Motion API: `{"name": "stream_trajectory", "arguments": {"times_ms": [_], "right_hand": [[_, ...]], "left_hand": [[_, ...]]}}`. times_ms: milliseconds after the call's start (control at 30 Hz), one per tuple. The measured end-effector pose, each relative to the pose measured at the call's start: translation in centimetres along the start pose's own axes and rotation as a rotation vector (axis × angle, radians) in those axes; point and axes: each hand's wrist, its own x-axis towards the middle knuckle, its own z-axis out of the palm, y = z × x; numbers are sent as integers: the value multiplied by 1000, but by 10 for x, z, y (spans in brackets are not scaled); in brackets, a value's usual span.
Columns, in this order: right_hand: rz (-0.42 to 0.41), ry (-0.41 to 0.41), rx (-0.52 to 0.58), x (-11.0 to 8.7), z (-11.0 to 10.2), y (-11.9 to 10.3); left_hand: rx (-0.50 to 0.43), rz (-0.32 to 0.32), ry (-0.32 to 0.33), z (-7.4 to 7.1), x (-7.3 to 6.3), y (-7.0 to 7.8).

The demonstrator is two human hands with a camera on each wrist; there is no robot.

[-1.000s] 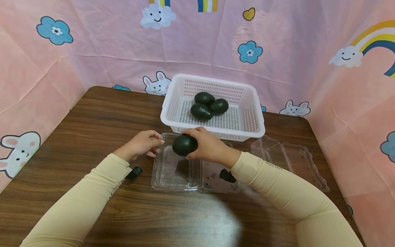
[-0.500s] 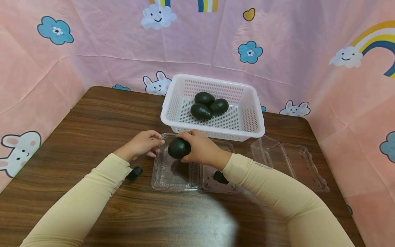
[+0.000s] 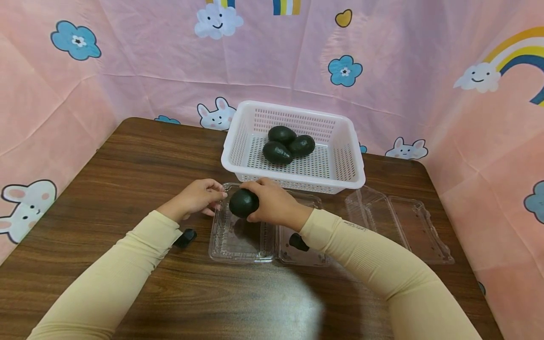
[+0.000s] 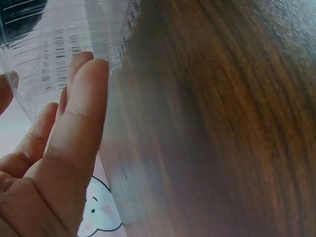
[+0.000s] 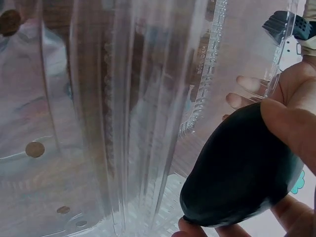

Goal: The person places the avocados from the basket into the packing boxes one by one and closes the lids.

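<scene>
In the head view my right hand (image 3: 274, 203) grips a dark green avocado (image 3: 244, 203), fingers and thumb around it, over the left half of an opened clear plastic clamshell container (image 3: 242, 252). A shadow lies on the container floor beneath the avocado. In the right wrist view the avocado (image 5: 242, 168) lies tilted, with its narrow end downward. My left hand (image 3: 195, 197) touches the left wall of the container with fairly straight fingers. In the left wrist view its fingers (image 4: 81, 108) lie against the ribbed clear wall (image 4: 44, 59); the avocado is partly cut off there.
A white perforated basket (image 3: 293, 178) with three avocados (image 3: 278, 153) stands behind the container. To the right lies a second opened clear clamshell (image 3: 418, 226). A patterned pink cloth (image 3: 272, 61) hangs along the back and sides of the wooden table (image 3: 170, 293).
My right hand has carried the avocado a little to the left over the container. The left hand stays at the container's left edge, and the basket has not moved.
</scene>
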Motion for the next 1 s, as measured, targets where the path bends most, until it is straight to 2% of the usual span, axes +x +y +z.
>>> {"name": "stream_trajectory", "arguments": {"times_ms": [567, 1000], "right_hand": [[7, -39, -86, 5, 9, -6], [35, -75, -212, 8, 19, -6]], "left_hand": [[-9, 15, -3, 0, 0, 0], [-19, 15, -3, 2, 0, -1]]}}
